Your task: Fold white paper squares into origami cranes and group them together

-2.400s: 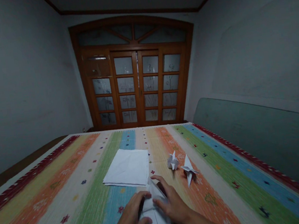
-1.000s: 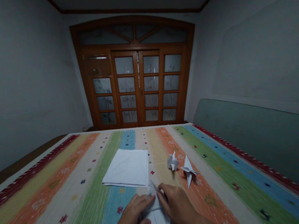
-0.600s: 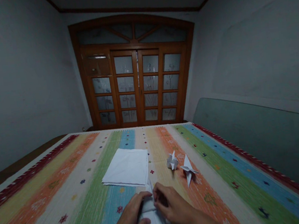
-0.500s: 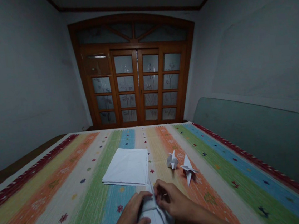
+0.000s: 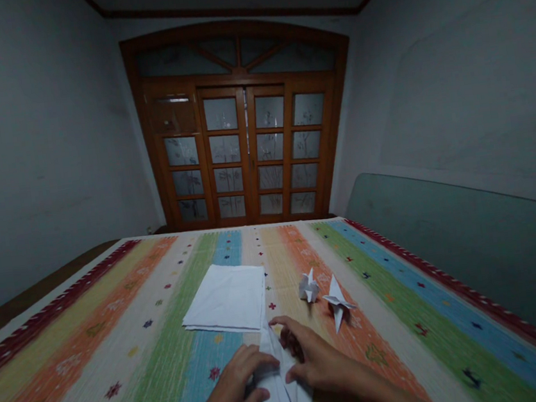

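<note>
A partly folded white paper (image 5: 280,393) lies on the striped cloth (image 5: 120,347) at the near edge, its pointed tip toward the paper stack. My left hand (image 5: 232,395) rests on its left side, fingers curled, pressing the fold down. My right hand (image 5: 310,357) lies on its right side, forefinger stretched to the tip and thumb pinching the edge. A stack of white paper sheets (image 5: 226,299) lies just beyond. Two finished folded paper figures sit to the right: a small one (image 5: 309,286) and a pointed one (image 5: 338,303).
The cloth covers a wide flat surface reaching to a wooden door with glass panes (image 5: 243,155). A dark green padded board (image 5: 471,249) runs along the right wall. Grey walls stand on both sides. The room is dim.
My right hand's fingers shifted along the paper's tip, from closed over it to forefinger stretched out. My left hand stays pressing the left side. The view tilted slightly.
</note>
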`<control>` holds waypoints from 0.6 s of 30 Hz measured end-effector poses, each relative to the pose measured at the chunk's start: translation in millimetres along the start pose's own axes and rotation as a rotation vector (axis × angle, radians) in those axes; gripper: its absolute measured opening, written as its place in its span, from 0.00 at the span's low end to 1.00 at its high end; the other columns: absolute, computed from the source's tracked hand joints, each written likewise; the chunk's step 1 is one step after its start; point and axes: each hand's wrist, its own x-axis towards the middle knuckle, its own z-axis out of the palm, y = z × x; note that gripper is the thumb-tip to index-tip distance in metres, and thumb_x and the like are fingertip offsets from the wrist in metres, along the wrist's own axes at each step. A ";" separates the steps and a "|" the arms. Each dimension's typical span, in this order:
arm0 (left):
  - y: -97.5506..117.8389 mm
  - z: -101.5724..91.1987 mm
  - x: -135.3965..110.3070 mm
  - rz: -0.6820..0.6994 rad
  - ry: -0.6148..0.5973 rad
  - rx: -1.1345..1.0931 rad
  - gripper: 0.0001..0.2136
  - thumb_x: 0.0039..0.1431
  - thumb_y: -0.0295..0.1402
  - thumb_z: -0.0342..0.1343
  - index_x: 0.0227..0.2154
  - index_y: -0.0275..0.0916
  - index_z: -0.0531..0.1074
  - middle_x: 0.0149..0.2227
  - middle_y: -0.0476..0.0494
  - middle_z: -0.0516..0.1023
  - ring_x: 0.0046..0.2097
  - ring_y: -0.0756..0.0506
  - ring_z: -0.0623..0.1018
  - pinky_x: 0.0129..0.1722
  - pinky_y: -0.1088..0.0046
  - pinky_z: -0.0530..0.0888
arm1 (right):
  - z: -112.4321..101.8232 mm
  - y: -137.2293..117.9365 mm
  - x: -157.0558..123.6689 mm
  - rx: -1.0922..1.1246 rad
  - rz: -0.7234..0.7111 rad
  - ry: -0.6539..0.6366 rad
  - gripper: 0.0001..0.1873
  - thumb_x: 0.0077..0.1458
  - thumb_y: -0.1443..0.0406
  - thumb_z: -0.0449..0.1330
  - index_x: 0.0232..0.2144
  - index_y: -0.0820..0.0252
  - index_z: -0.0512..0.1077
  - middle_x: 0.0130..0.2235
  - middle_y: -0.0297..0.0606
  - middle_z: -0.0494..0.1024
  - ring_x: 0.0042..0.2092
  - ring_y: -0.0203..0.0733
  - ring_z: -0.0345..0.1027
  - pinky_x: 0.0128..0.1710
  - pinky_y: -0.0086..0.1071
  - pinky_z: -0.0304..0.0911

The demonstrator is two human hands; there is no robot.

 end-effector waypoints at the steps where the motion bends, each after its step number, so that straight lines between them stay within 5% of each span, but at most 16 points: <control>1: -0.7 0.0 -0.2 -0.005 0.000 0.002 0.22 0.61 0.24 0.57 0.56 0.50 0.72 0.59 0.43 0.74 0.64 0.35 0.67 0.66 0.53 0.60 | 1.0 -0.9 -0.1 -0.012 0.003 0.004 0.49 0.37 0.81 0.67 0.61 0.53 0.62 0.40 0.30 0.69 0.39 0.40 0.64 0.40 0.30 0.61; 6: 2.9 -0.4 2.5 0.034 0.009 0.008 0.18 0.62 0.26 0.57 0.53 0.47 0.73 0.54 0.42 0.76 0.59 0.36 0.70 0.62 0.55 0.63 | 8.9 6.3 0.5 -0.038 -0.010 0.038 0.53 0.37 0.82 0.65 0.65 0.53 0.59 0.34 0.25 0.66 0.36 0.39 0.63 0.37 0.30 0.57; 12: 20.1 -1.3 7.5 -0.002 0.009 -0.016 0.09 0.57 0.20 0.55 0.29 0.41 0.75 0.45 0.45 0.73 0.51 0.40 0.72 0.54 0.64 0.68 | 16.7 13.7 0.3 -0.068 -0.021 0.099 0.55 0.38 0.81 0.62 0.69 0.52 0.54 0.33 0.25 0.68 0.35 0.39 0.64 0.38 0.29 0.59; 18: 23.1 -2.3 7.6 0.003 0.010 -0.019 0.11 0.56 0.18 0.55 0.33 0.42 0.76 0.44 0.46 0.73 0.51 0.40 0.72 0.53 0.64 0.67 | 21.6 14.4 -2.0 -0.098 -0.005 0.160 0.45 0.39 0.80 0.61 0.62 0.56 0.67 0.37 0.33 0.75 0.40 0.43 0.68 0.41 0.32 0.62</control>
